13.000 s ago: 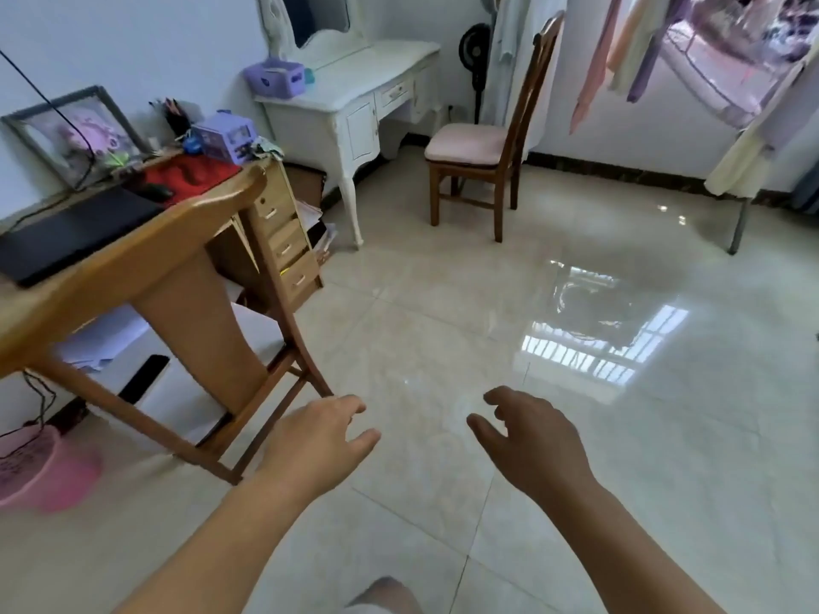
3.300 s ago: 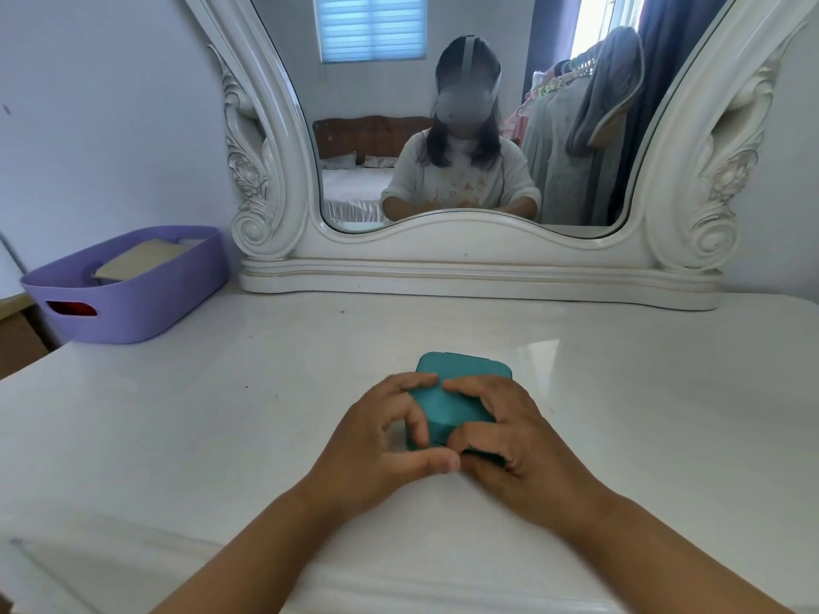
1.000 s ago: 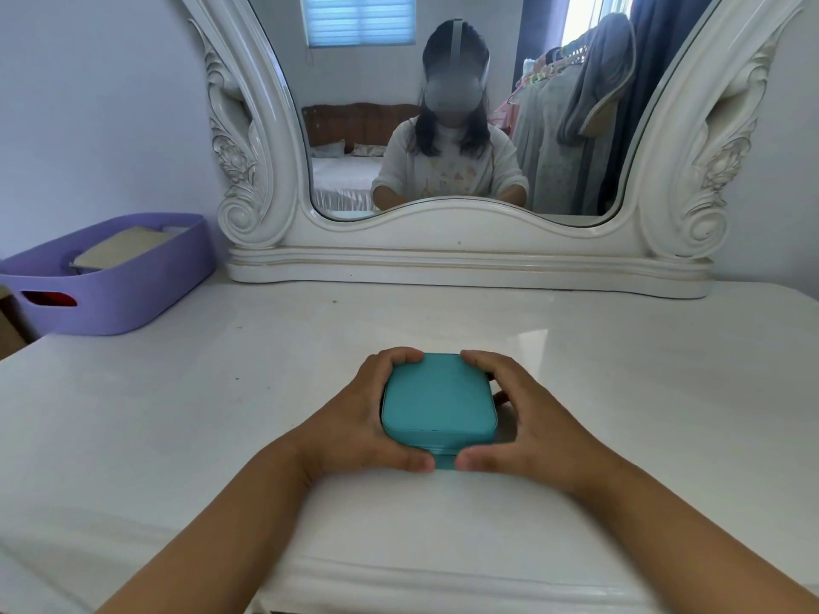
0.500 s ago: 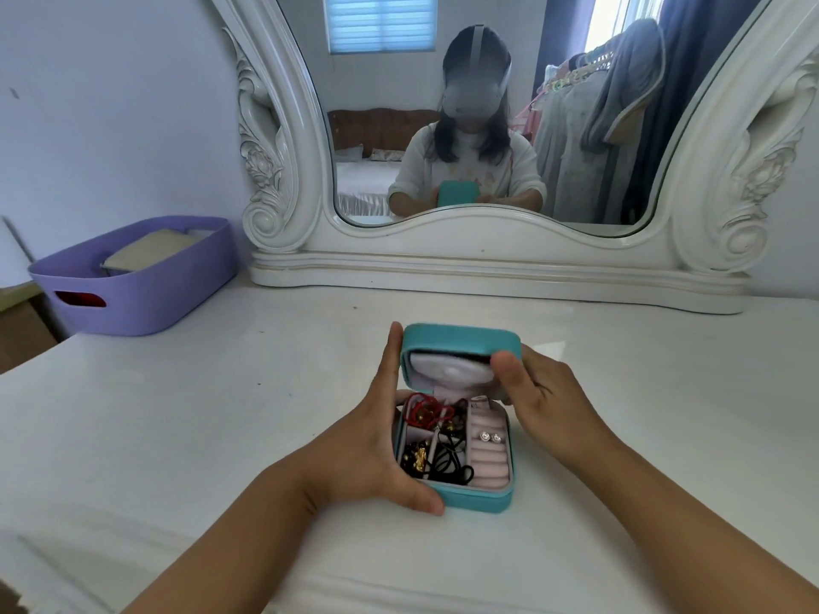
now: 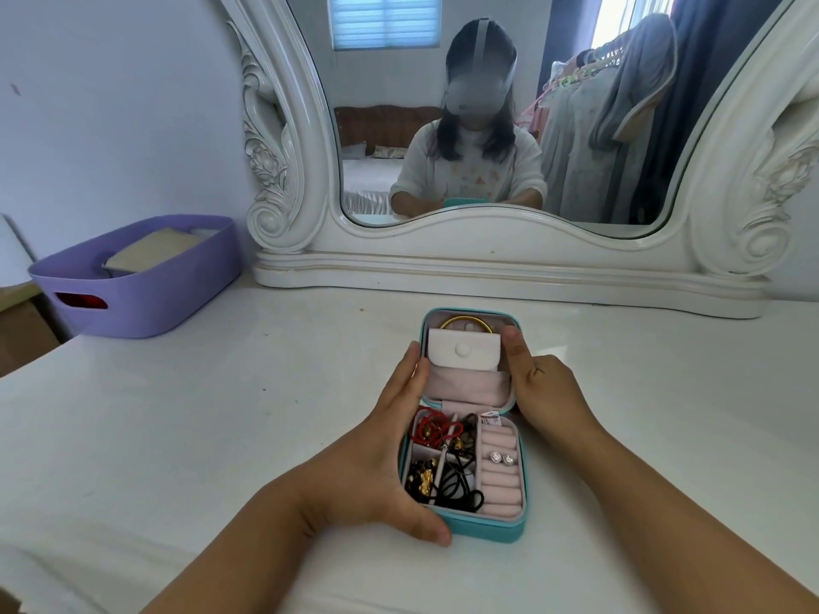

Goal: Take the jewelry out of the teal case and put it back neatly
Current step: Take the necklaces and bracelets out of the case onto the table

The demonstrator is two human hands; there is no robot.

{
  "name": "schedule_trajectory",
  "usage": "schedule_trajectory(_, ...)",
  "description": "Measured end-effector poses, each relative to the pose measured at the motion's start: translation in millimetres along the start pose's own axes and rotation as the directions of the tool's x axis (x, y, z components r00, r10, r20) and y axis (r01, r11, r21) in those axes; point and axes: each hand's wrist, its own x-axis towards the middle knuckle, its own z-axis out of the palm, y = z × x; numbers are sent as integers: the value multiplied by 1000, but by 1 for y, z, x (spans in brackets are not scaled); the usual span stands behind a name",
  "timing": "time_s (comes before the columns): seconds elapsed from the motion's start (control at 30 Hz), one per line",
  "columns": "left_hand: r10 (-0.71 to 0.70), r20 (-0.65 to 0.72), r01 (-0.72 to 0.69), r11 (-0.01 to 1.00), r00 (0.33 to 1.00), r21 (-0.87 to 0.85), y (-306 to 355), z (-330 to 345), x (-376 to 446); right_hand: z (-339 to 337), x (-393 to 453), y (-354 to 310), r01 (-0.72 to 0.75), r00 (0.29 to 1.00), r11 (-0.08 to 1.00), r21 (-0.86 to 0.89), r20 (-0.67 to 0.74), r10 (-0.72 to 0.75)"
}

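The teal case (image 5: 487, 530) lies open on the white dressing table (image 5: 186, 414), its lid (image 5: 469, 312) folded back away from me. My left hand (image 5: 368, 463) holds the base's left side, thumb round the front corner. My right hand (image 5: 547, 392) grips the lid's right edge. In the base lie a red bead bracelet (image 5: 429, 426), black cords with gold charms (image 5: 447, 483) and two stud earrings (image 5: 503, 458) on pink ring rolls. The lid holds a white snap pouch (image 5: 463, 351) with a gold bangle (image 5: 465, 323) behind it.
A purple basket (image 5: 146, 299) with a flat beige thing in it stands at the back left of the table. The ornate white mirror frame (image 5: 487, 263) runs along the back. The table's front edge is close to my forearms.
The shut case has been opened. Over the last half second the lid swung further back and now lies almost flat, showing the pouch and bangle. Both hands stay on the case.
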Motion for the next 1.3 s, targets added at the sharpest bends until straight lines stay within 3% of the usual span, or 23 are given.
schedule_trajectory(0.3, -25, 33, 24, 999, 999, 33, -2, -1, -1, 4, 7, -6, -112, 994, 972, -207, -18, 111)
schedule_trajectory(0.4, -29, 20, 28, 999, 999, 36, -5, -2, -5, 7, 0, -10, -96, 995, 978, -183, -34, 91)
schedule_trajectory(0.5, -29, -4, 29, 999, 1000, 41, -7, -5, -10, 7, -12, -10, 20, 995, 994, -110, -100, -31)
schedule_trajectory(0.6, -32, -25, 33, 999, 999, 11, -10, -6, -13, 2, -24, -16, 315, 921, 948, -33, -231, -314)
schedule_trajectory(0.67, -50, -34, 48, 996, 998, -74, -10, -6, -14, 4, -31, -25, 477, 873, 878, -40, -93, -479)
schedule_trajectory(0.73, -74, -37, 67, 986, 997, -151, -10, -7, -16, 13, -41, -33, 538, 837, 843, -15, 122, -533)
schedule_trajectory(0.8, -70, -43, 63, 987, 997, -150, -11, -7, -16, 23, -47, -36, 573, 800, 818, -41, 242, -548)
schedule_trajectory(0.9, -27, -67, 13, 981, 997, -194, -11, -8, -16, 31, -48, -40, 617, 774, 772, -151, 290, -562)
schedule_trajectory(1.07, -32, -180, -17, 965, 983, -262, -11, -8, -16, 36, -45, -50, 581, 786, 799, -156, 362, -501)
schedule_trajectory(1.3, -15, -197, -27, 978, 980, -207, -18, -10, -16, 44, -44, -51, 552, 823, 813, -187, 278, -495)
